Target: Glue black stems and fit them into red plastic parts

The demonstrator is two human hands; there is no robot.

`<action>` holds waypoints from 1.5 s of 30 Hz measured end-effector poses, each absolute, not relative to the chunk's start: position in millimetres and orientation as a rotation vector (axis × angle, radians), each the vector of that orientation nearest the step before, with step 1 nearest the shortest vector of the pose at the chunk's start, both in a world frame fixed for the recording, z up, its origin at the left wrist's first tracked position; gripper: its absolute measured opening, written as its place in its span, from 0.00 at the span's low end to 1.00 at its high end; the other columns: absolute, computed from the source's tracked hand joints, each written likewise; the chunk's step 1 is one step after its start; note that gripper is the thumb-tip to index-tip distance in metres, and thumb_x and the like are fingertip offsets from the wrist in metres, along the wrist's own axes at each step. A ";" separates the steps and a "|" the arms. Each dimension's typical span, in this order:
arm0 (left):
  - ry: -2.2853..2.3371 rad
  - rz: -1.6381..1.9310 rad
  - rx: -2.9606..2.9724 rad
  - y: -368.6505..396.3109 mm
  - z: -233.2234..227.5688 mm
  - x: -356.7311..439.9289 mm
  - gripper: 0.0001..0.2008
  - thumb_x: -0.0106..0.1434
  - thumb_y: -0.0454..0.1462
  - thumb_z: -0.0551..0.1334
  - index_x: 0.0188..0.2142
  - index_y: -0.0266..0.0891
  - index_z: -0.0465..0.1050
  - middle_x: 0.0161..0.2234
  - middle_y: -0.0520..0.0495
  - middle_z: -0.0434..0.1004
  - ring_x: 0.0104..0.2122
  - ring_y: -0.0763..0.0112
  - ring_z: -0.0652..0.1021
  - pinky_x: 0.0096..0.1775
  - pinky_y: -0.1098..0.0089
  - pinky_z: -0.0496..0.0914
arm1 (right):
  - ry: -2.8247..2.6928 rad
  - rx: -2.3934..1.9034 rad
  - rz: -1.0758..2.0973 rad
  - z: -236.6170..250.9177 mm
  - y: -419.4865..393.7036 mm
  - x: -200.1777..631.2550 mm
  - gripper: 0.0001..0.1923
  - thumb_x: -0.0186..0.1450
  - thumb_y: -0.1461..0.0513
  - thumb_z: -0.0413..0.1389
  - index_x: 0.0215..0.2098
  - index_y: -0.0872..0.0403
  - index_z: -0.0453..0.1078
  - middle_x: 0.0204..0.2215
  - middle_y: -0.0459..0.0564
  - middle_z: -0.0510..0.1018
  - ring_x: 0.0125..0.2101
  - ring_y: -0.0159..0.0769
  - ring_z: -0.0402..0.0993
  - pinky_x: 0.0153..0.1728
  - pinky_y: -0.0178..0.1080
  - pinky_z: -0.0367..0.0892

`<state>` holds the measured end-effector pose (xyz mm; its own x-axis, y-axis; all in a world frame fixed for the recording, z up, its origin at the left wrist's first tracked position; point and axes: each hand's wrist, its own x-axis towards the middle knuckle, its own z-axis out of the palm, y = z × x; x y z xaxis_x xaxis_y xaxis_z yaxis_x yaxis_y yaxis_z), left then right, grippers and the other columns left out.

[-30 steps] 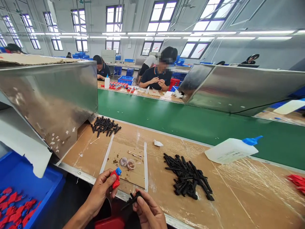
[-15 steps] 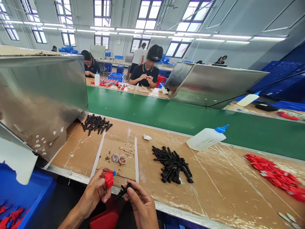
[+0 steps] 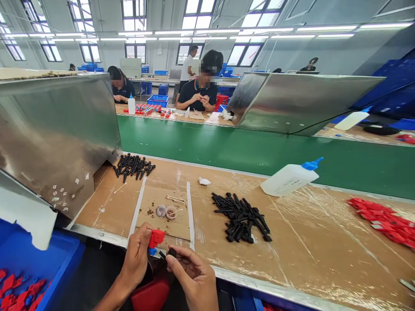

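Note:
My left hand (image 3: 138,255) is closed on a small red plastic part (image 3: 157,237) that has a blue piece (image 3: 152,251) at its lower end. Close beside it, my right hand (image 3: 194,274) pinches a black plastic part (image 3: 171,252) between thumb and fingers, its thin end pointing toward the red part. Whether the two parts touch I cannot tell. Both hands are over the table's front edge. Just beyond them, a cardboard sheet (image 3: 149,224) carries two small round containers (image 3: 170,212) and some wooden sticks (image 3: 175,200).
Black parts lie in a pile (image 3: 240,218) at centre right and another (image 3: 134,167) at the back left. A glue bottle (image 3: 288,180) lies tilted near the green belt (image 3: 194,140). Red parts (image 3: 382,220) are at far right. A blue bin (image 3: 61,259) stands lower left. A co-worker (image 3: 199,93) sits opposite.
The red part has turned in my left hand, so its blue piece now points down instead of up. My right hand has brought the black part nearer to it. The view has shifted slightly.

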<state>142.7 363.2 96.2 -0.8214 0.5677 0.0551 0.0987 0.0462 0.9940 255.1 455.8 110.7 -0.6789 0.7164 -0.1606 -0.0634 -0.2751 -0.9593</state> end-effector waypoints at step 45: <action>1.546 1.507 1.038 371.4 132.6 142.0 0.21 0.66 0.52 0.53 0.34 0.38 0.72 0.31 0.50 0.70 0.34 0.69 0.69 0.40 0.70 0.62 | -1.686 -0.341 1.923 94.0 480.9 262.8 0.29 0.43 0.47 0.71 0.43 0.43 0.77 0.54 0.52 0.71 0.54 0.48 0.68 0.53 0.42 0.67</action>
